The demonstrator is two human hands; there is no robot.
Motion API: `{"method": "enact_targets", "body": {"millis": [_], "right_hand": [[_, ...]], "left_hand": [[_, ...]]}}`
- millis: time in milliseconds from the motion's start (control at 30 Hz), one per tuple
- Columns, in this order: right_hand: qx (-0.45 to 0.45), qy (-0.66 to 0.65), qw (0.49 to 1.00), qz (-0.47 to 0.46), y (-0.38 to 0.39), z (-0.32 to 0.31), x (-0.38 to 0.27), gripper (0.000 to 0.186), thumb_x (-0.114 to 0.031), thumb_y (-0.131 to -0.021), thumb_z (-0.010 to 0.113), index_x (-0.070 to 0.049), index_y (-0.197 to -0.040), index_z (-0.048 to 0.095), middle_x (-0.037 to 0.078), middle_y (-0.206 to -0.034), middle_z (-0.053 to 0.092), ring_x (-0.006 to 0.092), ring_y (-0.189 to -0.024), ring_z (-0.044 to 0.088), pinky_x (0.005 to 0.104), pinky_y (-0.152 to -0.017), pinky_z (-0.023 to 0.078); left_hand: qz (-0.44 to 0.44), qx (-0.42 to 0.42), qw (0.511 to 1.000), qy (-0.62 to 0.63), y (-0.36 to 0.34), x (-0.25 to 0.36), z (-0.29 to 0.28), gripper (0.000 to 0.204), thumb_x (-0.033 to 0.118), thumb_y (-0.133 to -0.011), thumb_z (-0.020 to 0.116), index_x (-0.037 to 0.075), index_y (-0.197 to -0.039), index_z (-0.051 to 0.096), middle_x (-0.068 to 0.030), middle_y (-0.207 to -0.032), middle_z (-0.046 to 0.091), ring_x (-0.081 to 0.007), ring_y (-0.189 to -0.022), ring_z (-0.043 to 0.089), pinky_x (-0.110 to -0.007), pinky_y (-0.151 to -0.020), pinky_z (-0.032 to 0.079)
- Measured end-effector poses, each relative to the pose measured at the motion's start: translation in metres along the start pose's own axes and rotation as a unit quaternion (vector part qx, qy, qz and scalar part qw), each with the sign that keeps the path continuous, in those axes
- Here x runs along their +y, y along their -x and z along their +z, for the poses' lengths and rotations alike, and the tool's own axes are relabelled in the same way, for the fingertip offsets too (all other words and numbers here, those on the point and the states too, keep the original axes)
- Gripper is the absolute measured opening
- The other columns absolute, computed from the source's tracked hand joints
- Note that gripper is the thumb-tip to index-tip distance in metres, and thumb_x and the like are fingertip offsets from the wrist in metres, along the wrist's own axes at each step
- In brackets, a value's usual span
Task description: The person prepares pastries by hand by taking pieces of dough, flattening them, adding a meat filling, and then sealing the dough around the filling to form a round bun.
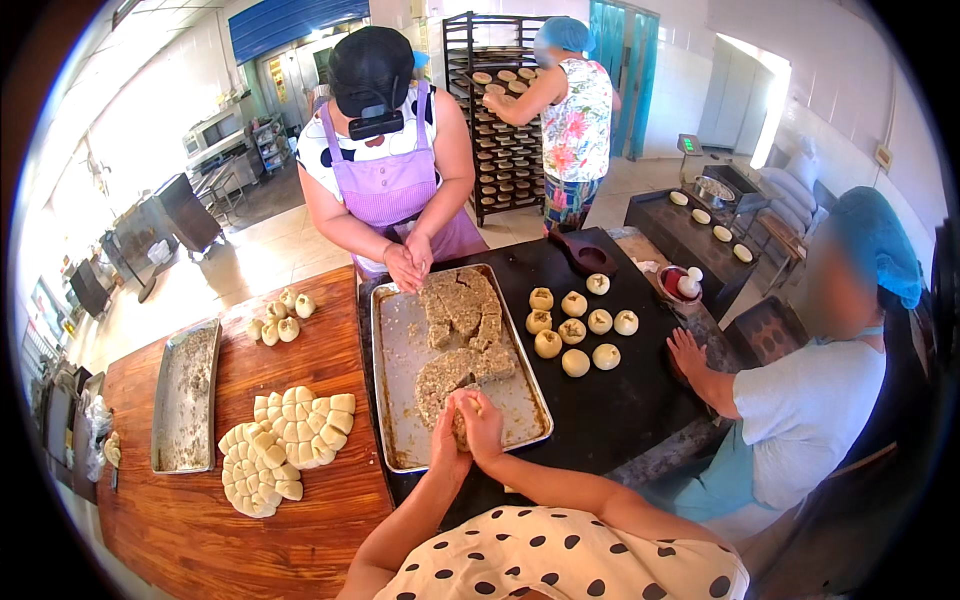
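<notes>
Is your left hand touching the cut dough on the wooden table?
Apart: the head view shows wooden table and baking tray between left hand and cut dough.

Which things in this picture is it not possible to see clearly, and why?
Head view:
- What lies between the bare left hand and bare right hand: mostly hidden by fingers.
- Tall black metal rack: right part hidden by a person in floral clothing.
- Small green-lit screen: too small to read.
</notes>
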State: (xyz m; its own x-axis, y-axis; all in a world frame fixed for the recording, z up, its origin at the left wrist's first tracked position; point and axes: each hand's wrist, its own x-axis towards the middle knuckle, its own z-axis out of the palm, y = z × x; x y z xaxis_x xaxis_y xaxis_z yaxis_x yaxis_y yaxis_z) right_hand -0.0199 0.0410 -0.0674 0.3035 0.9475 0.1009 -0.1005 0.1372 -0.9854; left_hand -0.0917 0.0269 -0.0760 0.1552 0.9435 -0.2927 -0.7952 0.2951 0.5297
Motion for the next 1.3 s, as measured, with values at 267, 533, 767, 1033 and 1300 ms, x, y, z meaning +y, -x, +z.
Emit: {"method": "enact_targets", "body": {"millis": [267, 533, 767, 1033, 1300], "right_hand": [[0.021, 0.096, 0.987, -0.13, 0.006, -0.001, -0.011, 0.018, -0.016, -0.096, 0.058, -0.006, -0.106, 0.07, 0.009, -0.104, 0.072, 0.0222, -0.098, 0.066, 0.0457, -0.114, 0.028], [-0.039, -0.077, 0.996, -0.011, -0.008, -0.001, -0.005, 0.024, -0.011, -0.095, 0.058, -0.002, -0.116, 0.063, 0.012, -0.106, 0.071, 0.0218, -0.099, 0.066, 0.0356, -0.101, 0.043], [-0.068, -0.021, 0.997, -0.008, -0.019, -0.007, 0.014, 0.023, -0.01, -0.097, 0.056, 0.0, -0.117, 0.062, 0.011, -0.104, 0.07, 0.0168, -0.099, 0.065, 0.0313, -0.089, 0.05], [-0.106, -0.044, 0.993, 0.034, -0.012, -0.007, 0.008, 0.032, -0.021, -0.103, 0.046, 0.003, -0.113, 0.064, 0.01, -0.107, 0.07, 0.0167, -0.102, 0.064, 0.0312, -0.097, 0.045], [-0.066, 0.237, 0.954, -0.172, 0.0, 0.007, -0.003, 0.031, -0.025, -0.099, 0.047, -0.004, -0.096, 0.07, 0.014, -0.09, 0.069, 0.035, -0.09, 0.064, 0.0429, -0.088, 0.049]], "left_hand": [[0.1, 0.058, 0.982, -0.149, 0.004, 0.002, 0.026, 0.027, 0.028, -0.102, 0.052, 0.009, -0.122, 0.057, -0.0054, -0.11, 0.063, -0.0176, -0.097, 0.064, -0.032, -0.083, 0.055], [-0.002, 0.071, 0.99, -0.124, -0.008, 0.022, 0.017, 0.043, 0.048, -0.1, 0.052, 0.012, -0.123, 0.058, -0.0046, -0.112, 0.064, -0.0176, -0.099, 0.064, -0.034, -0.082, 0.055], [-0.058, 0.026, 0.995, -0.075, -0.017, 0.021, 0.006, 0.057, 0.063, -0.094, 0.049, 0.014, -0.121, 0.058, -0.0041, -0.114, 0.064, -0.0193, -0.101, 0.065, -0.036, -0.083, 0.054], [-0.042, 0.081, 0.993, -0.078, -0.007, 0.02, 0.006, 0.064, 0.071, -0.09, 0.049, 0.012, -0.113, 0.062, -0.0039, -0.102, 0.066, -0.018, -0.097, 0.065, -0.034, -0.081, 0.053], [0.096, 0.139, 0.922, -0.348, -0.029, 0.005, -0.028, 0.065, 0.065, -0.097, 0.039, 0.008, -0.088, 0.067, -0.0038, -0.078, 0.063, -0.0147, -0.067, 0.055, -0.037, -0.054, 0.04]]}}
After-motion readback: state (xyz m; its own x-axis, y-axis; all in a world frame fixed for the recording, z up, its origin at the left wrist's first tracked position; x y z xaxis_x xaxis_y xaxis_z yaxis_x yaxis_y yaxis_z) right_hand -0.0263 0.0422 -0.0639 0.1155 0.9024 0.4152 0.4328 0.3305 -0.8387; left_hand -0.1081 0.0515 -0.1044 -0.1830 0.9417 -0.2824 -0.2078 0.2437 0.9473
